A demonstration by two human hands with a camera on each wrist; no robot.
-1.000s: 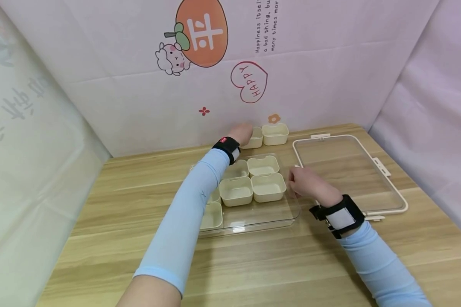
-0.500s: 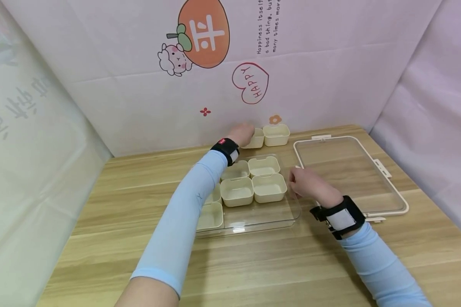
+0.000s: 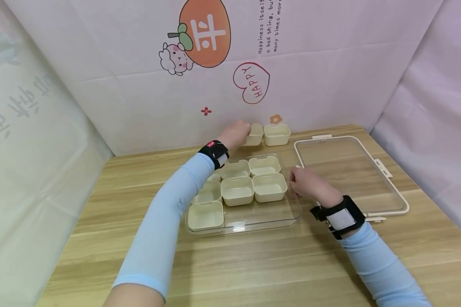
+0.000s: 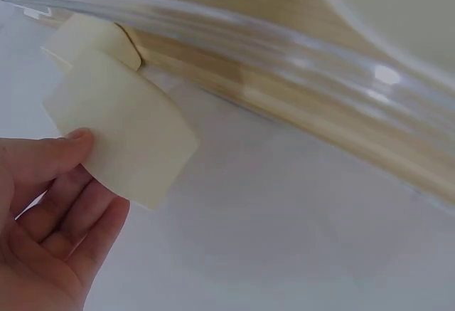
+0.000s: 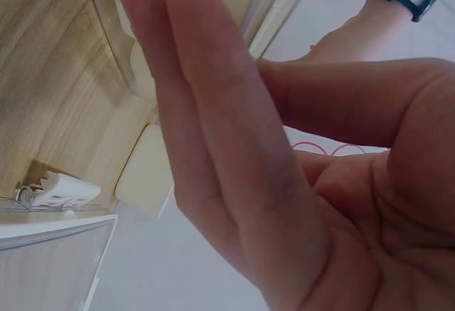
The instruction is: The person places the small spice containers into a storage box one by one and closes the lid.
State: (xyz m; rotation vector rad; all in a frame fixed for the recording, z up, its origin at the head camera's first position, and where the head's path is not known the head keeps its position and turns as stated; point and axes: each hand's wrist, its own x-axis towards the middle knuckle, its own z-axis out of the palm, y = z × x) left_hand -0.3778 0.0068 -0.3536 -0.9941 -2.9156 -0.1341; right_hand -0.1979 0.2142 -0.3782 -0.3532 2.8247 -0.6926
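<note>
Head view: a red heart above the left grip says "HAPPY"; below that grip, cream cups stand in a clear tray. Left wrist view: this grip pinches another cup. Right wrist view: the right grip, loosely bent, holds nothing.

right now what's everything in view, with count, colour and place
Table: one, wood-toned, underneath
Tray: one, clear, on table
Tray cups: at least seven, cream, in tray
Held cup: one, cream, beyond tray
Other cup: one, cream, right of held cup
Lid: one, clear with cream rim, right of tray
Cloth: count unclear, white with prints, behind and at sides
Straps: two, mostly black, on wrists
Sleeves: two, light blue, on forearms
Left hand: one, pinching held cup
Right hand: one, at tray's right edge
</note>
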